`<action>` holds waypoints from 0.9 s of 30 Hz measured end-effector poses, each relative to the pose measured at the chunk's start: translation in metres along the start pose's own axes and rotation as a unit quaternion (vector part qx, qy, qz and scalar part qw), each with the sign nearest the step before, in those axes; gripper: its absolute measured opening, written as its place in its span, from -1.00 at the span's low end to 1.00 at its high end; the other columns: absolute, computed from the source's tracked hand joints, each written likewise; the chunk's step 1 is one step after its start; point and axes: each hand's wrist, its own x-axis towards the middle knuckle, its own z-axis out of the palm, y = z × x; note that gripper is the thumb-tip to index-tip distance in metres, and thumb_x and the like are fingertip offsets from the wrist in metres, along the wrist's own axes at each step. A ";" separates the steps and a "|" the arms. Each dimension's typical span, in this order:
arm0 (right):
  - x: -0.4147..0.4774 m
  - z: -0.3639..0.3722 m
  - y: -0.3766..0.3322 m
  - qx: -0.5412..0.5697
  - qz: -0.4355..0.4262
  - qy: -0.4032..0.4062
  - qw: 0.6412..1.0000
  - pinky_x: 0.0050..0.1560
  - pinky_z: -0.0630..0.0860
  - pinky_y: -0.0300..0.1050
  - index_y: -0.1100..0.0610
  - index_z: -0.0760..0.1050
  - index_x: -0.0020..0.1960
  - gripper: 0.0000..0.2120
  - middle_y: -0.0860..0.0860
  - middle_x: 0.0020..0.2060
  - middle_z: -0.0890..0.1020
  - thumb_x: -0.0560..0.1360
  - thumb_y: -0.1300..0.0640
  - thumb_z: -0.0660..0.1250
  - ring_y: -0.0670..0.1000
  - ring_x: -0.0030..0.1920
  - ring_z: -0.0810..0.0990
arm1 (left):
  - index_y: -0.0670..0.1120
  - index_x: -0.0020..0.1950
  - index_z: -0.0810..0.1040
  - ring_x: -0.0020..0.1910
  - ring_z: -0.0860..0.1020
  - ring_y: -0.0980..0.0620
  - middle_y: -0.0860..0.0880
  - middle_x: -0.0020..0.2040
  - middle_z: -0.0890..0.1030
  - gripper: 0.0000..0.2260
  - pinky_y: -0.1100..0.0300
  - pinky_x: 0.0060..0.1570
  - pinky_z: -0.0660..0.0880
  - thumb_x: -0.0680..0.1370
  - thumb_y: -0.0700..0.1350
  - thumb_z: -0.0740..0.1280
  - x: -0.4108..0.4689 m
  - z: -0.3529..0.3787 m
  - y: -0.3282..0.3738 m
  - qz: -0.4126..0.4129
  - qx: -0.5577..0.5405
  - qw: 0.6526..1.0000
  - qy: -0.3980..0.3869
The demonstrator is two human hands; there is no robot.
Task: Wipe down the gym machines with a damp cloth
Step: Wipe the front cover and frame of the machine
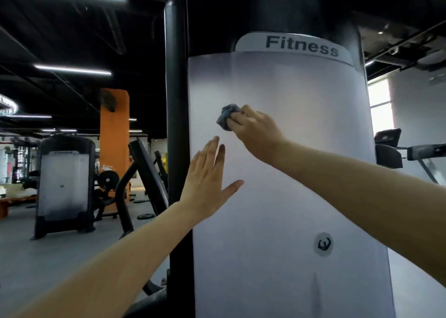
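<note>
- The white machine cover point(289, 172) fills most of what is in front of the person. It is a tall, smooth, gently curved panel, and it runs on above, below and to both sides of the grip. I'd judge it rigid and fixed, so it can take firm pressure, though its slick face would let a loose wad skate.
- A black post point(177, 100) stands upright just beyond the cloth's far side, hard against the cover's edge.
- The "Fitness" label point(301, 44) sits well above the grip, and a round sticker point(324, 244) sits well below it.
- The left hand point(207, 185) is below the grip and a little towards the post. It is spread flat with straight fingers and holds nothing. It seems to lie against the cover, perhaps as a brace, though I cannot be sure it makes contact.
- The right hand point(255, 131) clutches the cloth, with its fingers curled round the bundle and pressing it to the cover.
- The cloth point(228, 116) is a small grey wad that pokes out past the right fingertips on the post side and touches the panel. It looks soft, light and limp, so it will crumple and slip unless it is held bunched in the palm, as it is here. Its dampness cannot be seen.
</note>
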 end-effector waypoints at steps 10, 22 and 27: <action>0.098 -0.025 0.046 0.019 0.160 -0.030 0.987 -0.07 0.59 -0.02 0.11 0.58 0.30 -0.70 0.05 0.24 0.65 0.64 0.34 0.26 0.10 0.33 0.49 | -0.09 0.76 -0.15 0.73 -0.23 -0.06 -0.07 0.75 -0.28 -0.17 -0.06 0.69 -0.16 0.69 0.40 0.02 0.059 -0.030 -0.015 -0.007 -0.003 1.000 0.010; 0.050 0.001 0.051 0.055 0.095 0.045 0.993 -0.02 0.68 0.05 0.20 0.61 0.38 -0.61 0.05 0.28 0.69 0.56 0.34 0.41 0.18 0.13 0.62 | 0.21 0.70 -0.37 0.66 -0.47 -0.13 -0.13 0.66 -0.50 -0.12 -0.32 0.66 -0.17 0.55 0.62 -0.13 0.053 0.002 -0.008 0.011 0.038 0.999 0.019; 0.092 -0.006 0.056 0.067 0.197 0.014 0.978 -0.03 0.70 0.10 0.20 0.58 0.31 -0.72 0.13 0.34 0.52 0.63 0.32 0.28 0.17 0.32 0.49 | 0.21 0.70 -0.36 0.67 -0.45 -0.13 -0.13 0.67 -0.49 -0.11 -0.32 0.66 -0.12 0.55 0.62 -0.11 0.051 0.006 -0.010 0.014 0.036 0.999 0.030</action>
